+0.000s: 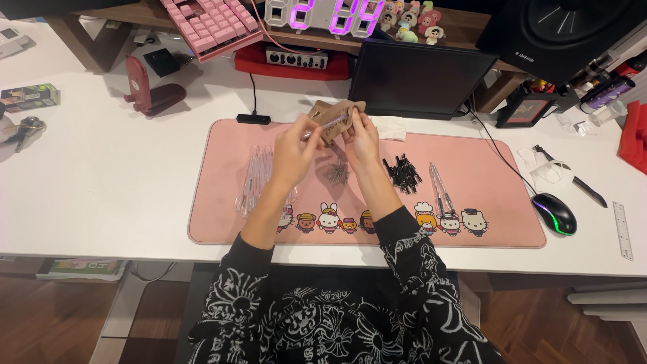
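My left hand (294,154) and my right hand (361,137) meet above the pink desk mat (485,222), both gripping one thin clear pen (326,125) between the fingertips. A brown paper bag (335,113) lies just behind the hands. On the mat to the left lies a row of clear pen barrels (256,178). A small pile of dark springs or tips (336,172) sits under the hands. To the right lie a heap of black pen parts (402,174) and a few clear tubes (439,187).
A black monitor (418,77) stands behind the mat, a pink keyboard (210,23) leans at the back left, a black mouse (554,213) with a green glow rests at the right. A metal ruler (622,230) lies near the right edge, a maroon stand (149,87) at left.
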